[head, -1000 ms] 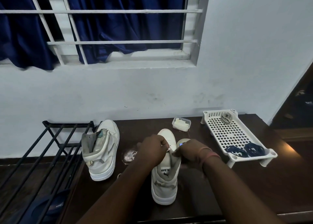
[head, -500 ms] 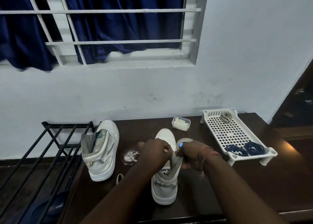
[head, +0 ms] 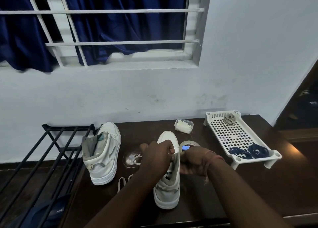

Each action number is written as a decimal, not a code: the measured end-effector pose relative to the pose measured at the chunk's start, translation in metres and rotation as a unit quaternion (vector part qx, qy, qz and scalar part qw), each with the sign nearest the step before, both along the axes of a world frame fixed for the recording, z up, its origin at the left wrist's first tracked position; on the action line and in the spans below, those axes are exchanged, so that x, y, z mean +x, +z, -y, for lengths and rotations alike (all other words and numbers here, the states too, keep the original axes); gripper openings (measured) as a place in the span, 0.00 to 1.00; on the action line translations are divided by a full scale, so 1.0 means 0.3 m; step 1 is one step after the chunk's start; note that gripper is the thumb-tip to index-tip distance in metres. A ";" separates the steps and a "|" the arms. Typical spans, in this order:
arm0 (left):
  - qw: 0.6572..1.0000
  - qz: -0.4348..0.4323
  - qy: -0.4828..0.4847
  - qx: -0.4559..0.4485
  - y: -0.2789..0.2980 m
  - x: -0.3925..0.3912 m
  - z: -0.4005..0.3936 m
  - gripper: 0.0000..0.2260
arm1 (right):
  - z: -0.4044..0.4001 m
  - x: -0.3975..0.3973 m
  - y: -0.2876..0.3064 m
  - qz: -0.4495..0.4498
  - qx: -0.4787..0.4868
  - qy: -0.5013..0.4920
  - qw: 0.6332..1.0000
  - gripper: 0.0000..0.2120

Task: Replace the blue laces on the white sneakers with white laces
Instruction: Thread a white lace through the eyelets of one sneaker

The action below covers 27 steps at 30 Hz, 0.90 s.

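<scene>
Two white high-top sneakers stand on the dark table. The left sneaker has no lace in it. The middle sneaker points away from me. My left hand is curled over its tongue and grips the top edge. Gripping the upper from the right side is my right hand, which wears a thread wristband. A loose white lace lies between the shoes, partly hidden by my left arm. Two coiled blue laces lie at the near end of a white perforated tray.
A beige lace coil sits at the tray's far end. A small plastic box and a tape roll are behind the middle sneaker. A black metal rack stands left of the table. The wall is close behind.
Both hands have slid a little toward me along the middle sneaker, from its front up to the tongue. The other sneaker and the tray have not moved.
</scene>
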<state>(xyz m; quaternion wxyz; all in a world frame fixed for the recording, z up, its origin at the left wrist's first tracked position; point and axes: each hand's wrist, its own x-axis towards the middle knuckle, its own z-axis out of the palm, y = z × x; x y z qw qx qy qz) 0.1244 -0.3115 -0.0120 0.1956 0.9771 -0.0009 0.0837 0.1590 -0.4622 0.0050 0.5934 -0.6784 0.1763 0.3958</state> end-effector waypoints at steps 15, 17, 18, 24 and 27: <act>0.958 -0.151 0.155 -0.186 0.013 -0.051 -0.047 0.25 | 0.087 0.086 0.124 0.402 -0.223 -0.101 0.882 0.09; 0.954 -0.173 0.163 -0.186 0.017 -0.051 -0.048 0.27 | 0.047 0.024 0.095 0.336 -0.295 0.158 0.880 0.09; 0.952 -0.178 0.163 -0.187 0.018 -0.051 -0.047 0.27 | 0.025 0.002 0.085 0.323 -0.319 0.227 0.861 0.11; 0.939 -0.205 0.164 -0.221 0.018 -0.051 -0.047 0.24 | 0.015 0.039 0.137 0.276 -0.113 -0.026 0.954 0.07; 0.937 -0.193 0.191 -0.218 0.018 -0.055 -0.051 0.20 | 0.056 0.033 0.180 0.180 0.169 -0.268 0.931 0.12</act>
